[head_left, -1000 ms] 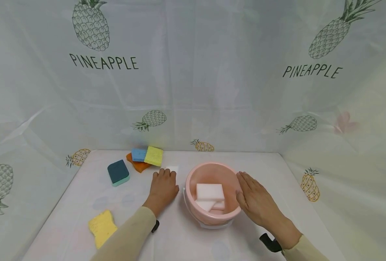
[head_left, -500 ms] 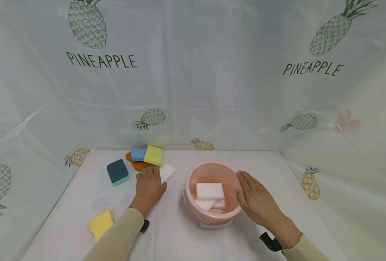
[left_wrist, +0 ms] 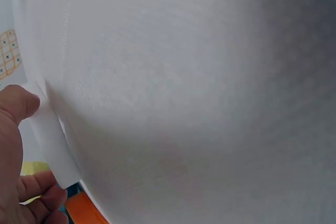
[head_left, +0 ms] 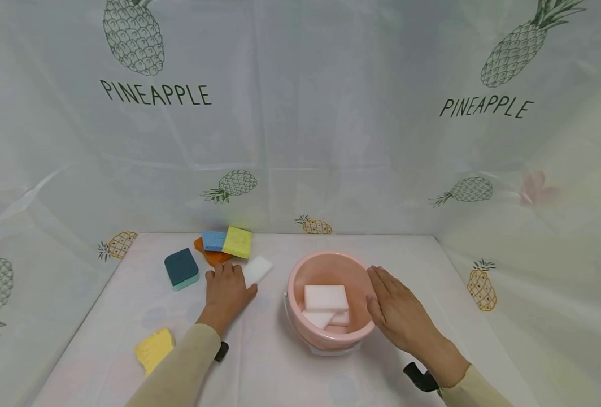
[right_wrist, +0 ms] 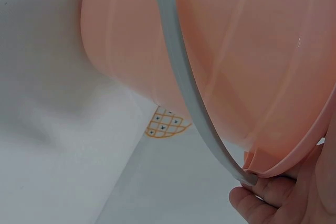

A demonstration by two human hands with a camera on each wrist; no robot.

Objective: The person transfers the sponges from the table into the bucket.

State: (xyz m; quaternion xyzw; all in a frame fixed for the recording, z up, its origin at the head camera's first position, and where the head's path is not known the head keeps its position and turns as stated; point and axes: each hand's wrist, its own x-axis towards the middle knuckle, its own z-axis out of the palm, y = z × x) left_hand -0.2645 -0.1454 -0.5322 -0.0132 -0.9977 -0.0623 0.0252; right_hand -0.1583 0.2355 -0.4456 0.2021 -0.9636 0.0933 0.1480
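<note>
Head view: the left hand (head_left: 227,294) has slid further left of the bucket (head_left: 333,270), uncovering more of the white sponge (head_left: 258,270), left of the bucket. White blocks (head_left: 326,298) lie inside the bucket (this one's still outside). The right hand (head_left: 402,314), fingers straight and together, stays against its rim. Left wrist: thumb and fingers pinch the sponge, though how firmly is hard to tell. Right wrist: fingers beside the bucket's handle (right_wrist: 182,72).
</note>
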